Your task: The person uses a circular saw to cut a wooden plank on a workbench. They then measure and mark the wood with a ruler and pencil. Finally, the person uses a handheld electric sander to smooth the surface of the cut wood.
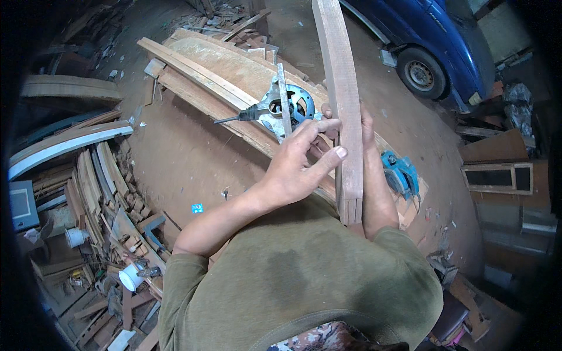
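A long, slightly curved wooden beam [344, 88] rises in front of me, its near end by my chest. Along its left edge, my left hand [304, 155] grips with thumb and index finger on the edge. The other fingers curl in beside it, partly hidden. My right hand [367, 124] holds the beam from the right side, mostly concealed behind the wood; a fingertip shows on the left. Just past my left hand, a blue and silver power tool [295, 105] with a cord lies on the boards, a flat metal strip [284, 96] across it.
Long planks [205, 76] form a low work surface ahead. A teal power tool [401, 174] rests to the right. Scrap wood [88, 187] is heaped at left, with a white bucket [131, 278]. A blue vehicle [436, 35] stands at far right. A framed wooden panel [497, 177] lies below it.
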